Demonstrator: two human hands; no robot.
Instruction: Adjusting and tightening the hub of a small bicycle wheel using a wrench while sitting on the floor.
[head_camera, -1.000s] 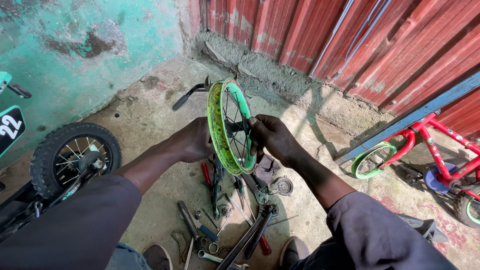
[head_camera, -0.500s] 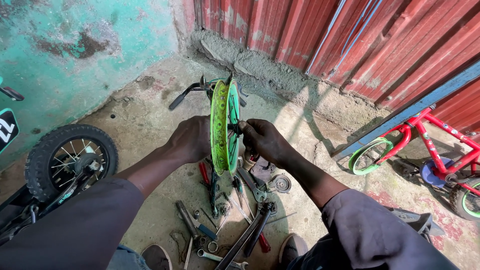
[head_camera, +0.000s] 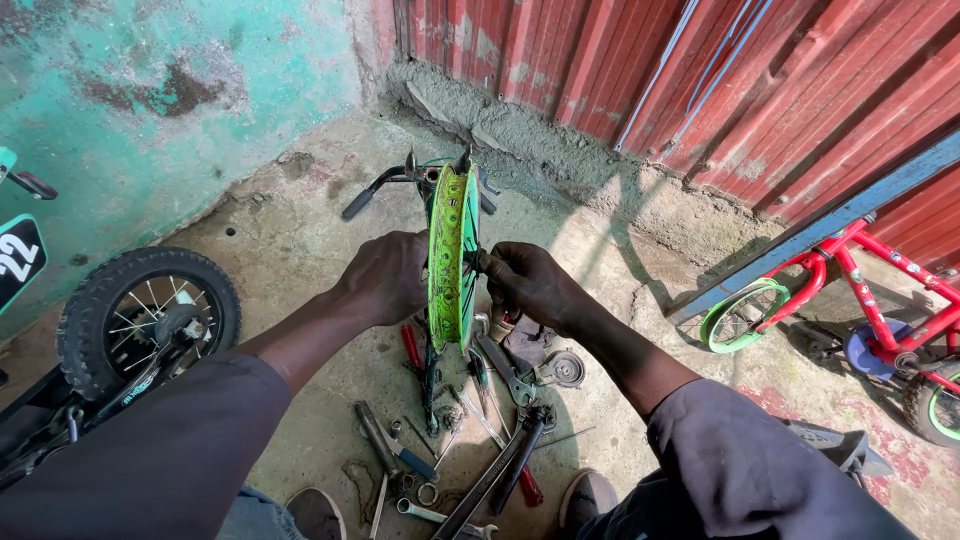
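Green wheel rim (head_camera: 451, 255) stands upright and edge-on to me in the middle of the scene, held up over the concrete floor (head_camera: 300, 210) between both hands. My left hand (head_camera: 385, 275) is pressed against the rim's left side, fingers curled close around it near the hub. My right hand (head_camera: 528, 282) sits just beside the rim's right face, closed narrowly at the hub; I cannot tell what, if anything, is pinched inside the fingers. Behind the rim, on the far side, a small bike's frame with a black handlebar grip (head_camera: 362, 198) lies on the floor, its fork ends poking up at the top of the rim.

Near me, below the rim, a scatter of hand tools (head_camera: 480, 430) lies on the floor: wrenches, pliers with red handles, a screwdriver, and a small round metal part (head_camera: 567, 370) just right of them. At the left stands a black knobby-tyred wheel (head_camera: 148, 318) of another bike, well apart from the rim. At the right a red children's bike (head_camera: 860, 300) with a green-rimmed front wheel leans near the red corrugated wall (head_camera: 620, 70). A teal painted wall (head_camera: 150, 110) fills the far left.
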